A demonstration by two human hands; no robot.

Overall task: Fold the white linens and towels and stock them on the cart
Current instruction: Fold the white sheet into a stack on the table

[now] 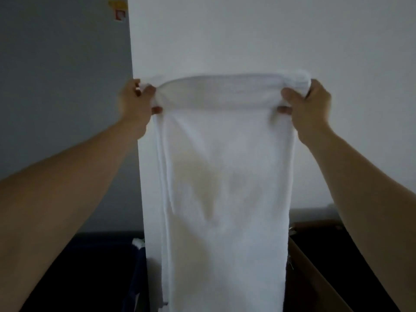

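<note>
Head view: a white towel [225, 176] hangs in the middle of the frame, held up at arm's length in front of a pale wall [247, 37]; it seems already doubled lengthwise, since a second edge runs down its left side; the top edge is turned over into a soft band that spans from one hand to the other. Holding it high and stretched lets the cloth drop straight and the side edges line up, which I judge is the point of this pose before the next fold; the lower end runs out of the bottom of the frame, so how far it reaches cannot be told.

The left hand [139, 102], left of centre, grips the top left corner, fingers curled over the band and the thumb pressed on the front; the right hand [308, 102], right of centre, grips the top right corner the same way, with a bunch of cloth gathered above its knuckles; both are clenched on the towel, neither free.

At the upper left a grey panel [63, 75] carries a small sticker [118, 10]; at the lower left stands a dark blue frame [108, 266] with a scrap of white cloth [138, 243] on it, and whether that is the cart I cannot tell; at the lower right sits a cardboard box [315, 282].
</note>
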